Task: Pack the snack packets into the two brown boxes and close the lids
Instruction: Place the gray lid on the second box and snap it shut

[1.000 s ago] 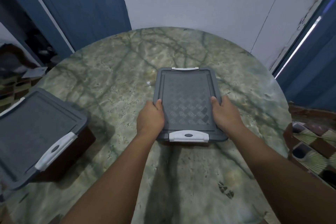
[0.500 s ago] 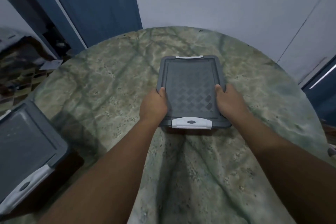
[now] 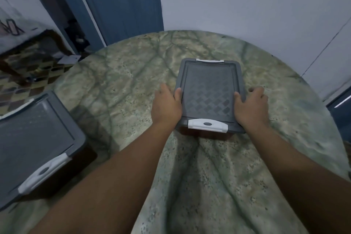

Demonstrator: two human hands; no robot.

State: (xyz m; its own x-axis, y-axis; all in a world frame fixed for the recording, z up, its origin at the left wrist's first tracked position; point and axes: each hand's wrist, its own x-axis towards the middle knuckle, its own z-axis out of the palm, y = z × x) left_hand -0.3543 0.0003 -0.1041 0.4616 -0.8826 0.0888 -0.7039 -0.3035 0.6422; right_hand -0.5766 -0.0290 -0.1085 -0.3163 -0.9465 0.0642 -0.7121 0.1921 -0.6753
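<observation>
A brown box with a shut grey lid (image 3: 209,91) and white latches stands in the middle of the round table. My left hand (image 3: 166,105) lies against its left side, thumb on the lid's rim, fingers stretched forward beside the box. At the right side, my right hand (image 3: 250,106) has its thumb on the rim and its fingers loosely bent just off the box wall. A second brown box, its grey lid (image 3: 32,142) also shut, sits at the table's left edge. No snack packets are visible.
The green marbled table (image 3: 209,176) ends close behind the middle box, with a pale wall beyond. A blue door (image 3: 123,2) stands at the back left. Patterned floor tiles and a dark wooden piece of furniture (image 3: 28,43) lie to the left.
The view has swung right, so the middle box now appears right of centre. Both hands have loosened from gripping its sides; the fingers now show beside the box.
</observation>
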